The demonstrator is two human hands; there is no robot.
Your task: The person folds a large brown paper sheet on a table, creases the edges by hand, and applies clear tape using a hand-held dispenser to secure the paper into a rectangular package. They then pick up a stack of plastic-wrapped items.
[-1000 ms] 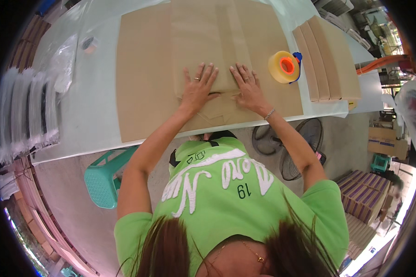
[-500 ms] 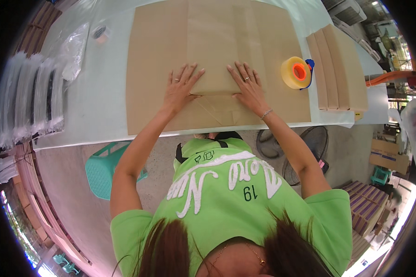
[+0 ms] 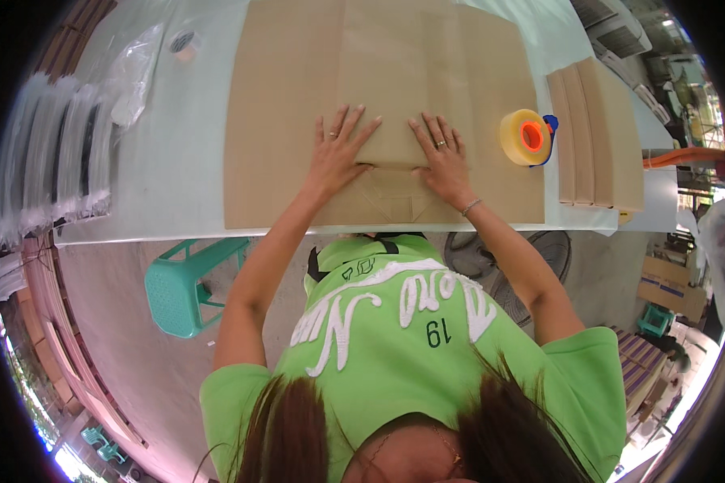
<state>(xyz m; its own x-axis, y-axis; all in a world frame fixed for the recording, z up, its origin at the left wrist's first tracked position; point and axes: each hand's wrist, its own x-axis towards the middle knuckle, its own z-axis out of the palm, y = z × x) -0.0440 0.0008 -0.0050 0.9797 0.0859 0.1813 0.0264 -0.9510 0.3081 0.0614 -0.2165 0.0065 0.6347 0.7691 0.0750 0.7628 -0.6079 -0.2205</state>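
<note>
Left hand (image 3: 337,161) had edged nearer right hand (image 3: 446,167), both with fingers spread flat, gripping nothing, apparently smoothing the folded brown sheet (image 3: 391,88); next move called for even pressure.

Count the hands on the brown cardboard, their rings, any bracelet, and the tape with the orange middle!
Hands: 2, left hand and right hand
Rings: 2
Bracelet: 1
Tape roll: 1
Total: 6

brown paper piece (image 3: 399,105) | near end folded, diagonally creased | flat atop wider brown sheet (image 3: 282,88)
</note>
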